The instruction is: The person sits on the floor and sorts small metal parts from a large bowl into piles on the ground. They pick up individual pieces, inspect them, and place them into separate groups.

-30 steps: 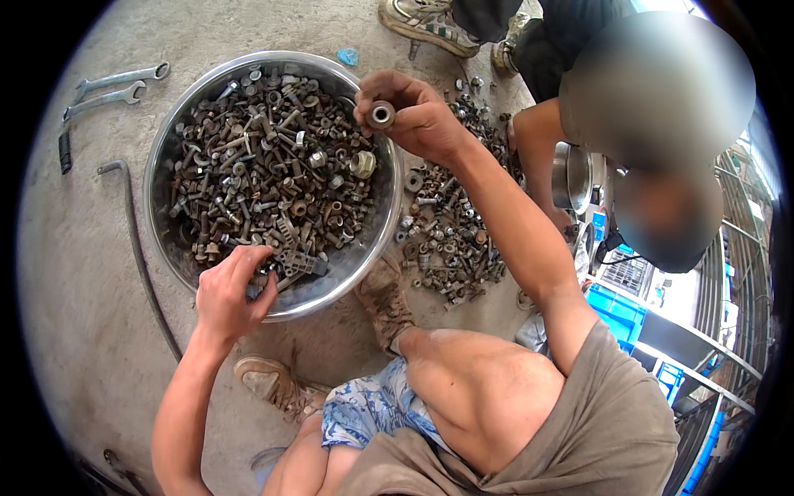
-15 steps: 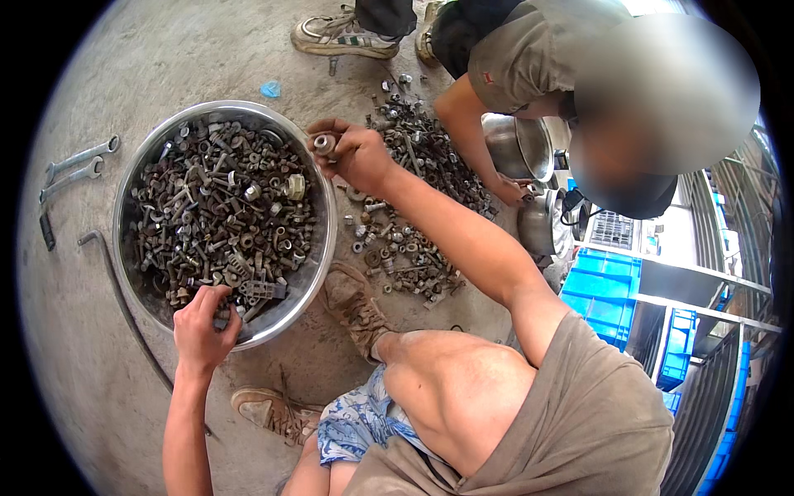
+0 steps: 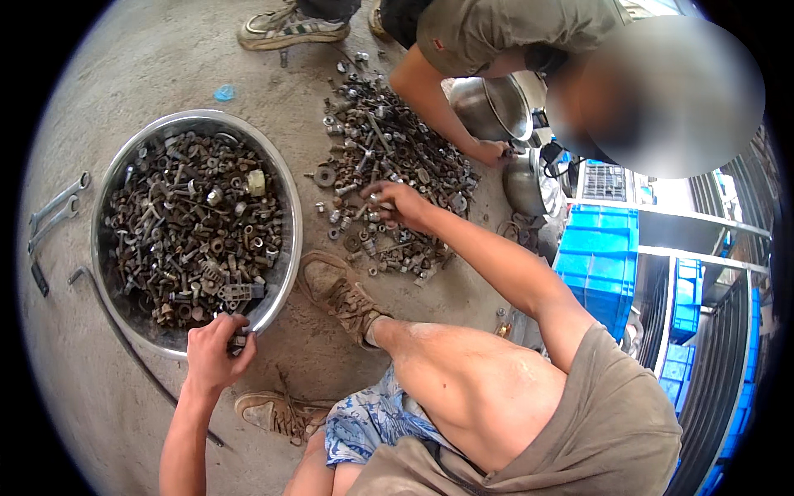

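Note:
A wide steel basin full of rusty bolts and nuts stands on the floor at left. My left hand is at its near rim, thumb and fingers closed around a small dark metal piece, mostly hidden, whose exact kind I cannot make out. My right hand hovers over a loose pile of bolts, nuts and washers right of the basin. Its fingers are apart, and I see nothing held in them.
Two wrenches and a bent metal bar lie left of the basin. Across the pile a co-worker's hand reaches to steel pots. Blue crates and metal racks stand at right. My shoe is between basin and pile.
My right hand has moved from the basin's rim rightward over the pile; the nut-like piece it held no longer shows. My left hand has drawn back toward the near rim. The view has shifted.

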